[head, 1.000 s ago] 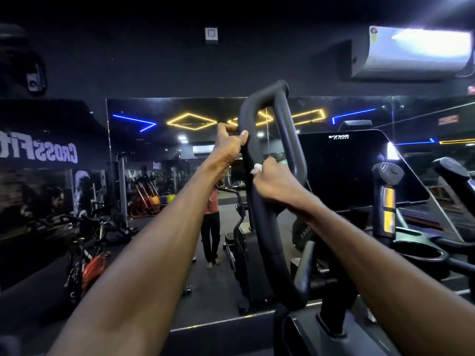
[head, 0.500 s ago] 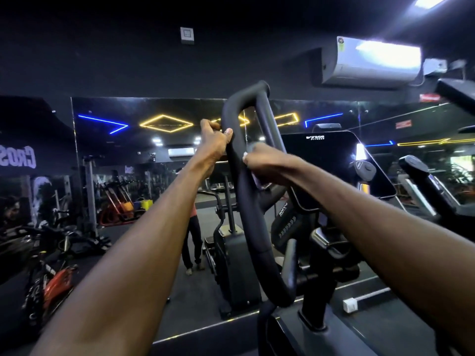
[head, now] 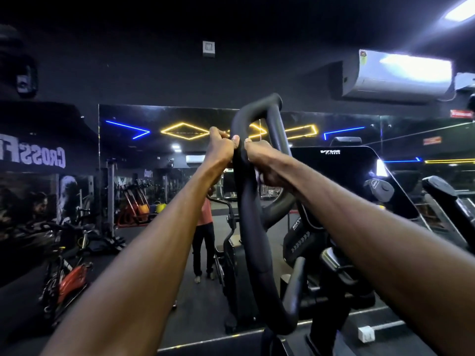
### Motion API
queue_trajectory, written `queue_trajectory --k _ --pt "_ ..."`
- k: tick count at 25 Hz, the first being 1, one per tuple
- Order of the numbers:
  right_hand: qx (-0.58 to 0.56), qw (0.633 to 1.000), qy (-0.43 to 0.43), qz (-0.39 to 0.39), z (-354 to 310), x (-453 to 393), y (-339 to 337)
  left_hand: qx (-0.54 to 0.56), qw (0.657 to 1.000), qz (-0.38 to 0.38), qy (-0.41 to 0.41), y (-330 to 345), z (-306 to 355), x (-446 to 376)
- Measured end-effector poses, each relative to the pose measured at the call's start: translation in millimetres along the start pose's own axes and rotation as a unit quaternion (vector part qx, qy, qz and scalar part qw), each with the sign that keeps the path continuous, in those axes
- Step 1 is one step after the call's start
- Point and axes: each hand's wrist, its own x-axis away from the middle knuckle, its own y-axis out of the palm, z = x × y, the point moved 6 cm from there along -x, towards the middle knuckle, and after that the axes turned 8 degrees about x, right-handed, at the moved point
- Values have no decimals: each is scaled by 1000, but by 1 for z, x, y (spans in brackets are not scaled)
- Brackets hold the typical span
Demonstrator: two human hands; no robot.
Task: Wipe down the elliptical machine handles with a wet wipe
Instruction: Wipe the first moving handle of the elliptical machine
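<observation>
Dim gym, hands (head: 241, 155) around handle (head: 253, 227)

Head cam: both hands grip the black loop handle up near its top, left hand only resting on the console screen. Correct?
Not quite. The left hand is not on the console screen; it grips the black loop handle opposite the right hand, as the head view shows. The rest stands.

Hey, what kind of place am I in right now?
Almost certainly a commercial gym. Both hands grip a looped elliptical handle, exercise bikes stand at the left, and a wall mirror reflects more machines plus reversed CrossFit lettering.
</observation>
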Motion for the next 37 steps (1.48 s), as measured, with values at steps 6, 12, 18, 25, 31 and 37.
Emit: queue_trajectory --k 6,12,18,25,31,37 --pt "-18 1000 13 10 21 1 16 -17 1000 4 7 -1 0 0" --pt "-18 996 -29 85 -9 -33 3 -34 999 -7 27 1 4 -1" --pt "-134 990 -4 48 -5 -44 6 -80 995 49 29 1 3 -8" --pt "-239 971 12 18 -10 -54 7 -152 984 75 57 0 9 -9" --pt "-316 943 24 101 -33 -80 -24 -128 986 77 75 26 29 -22" --pt "-309 938 35 153 -35 -86 -30 -92 988 107 66 21 19 -25"
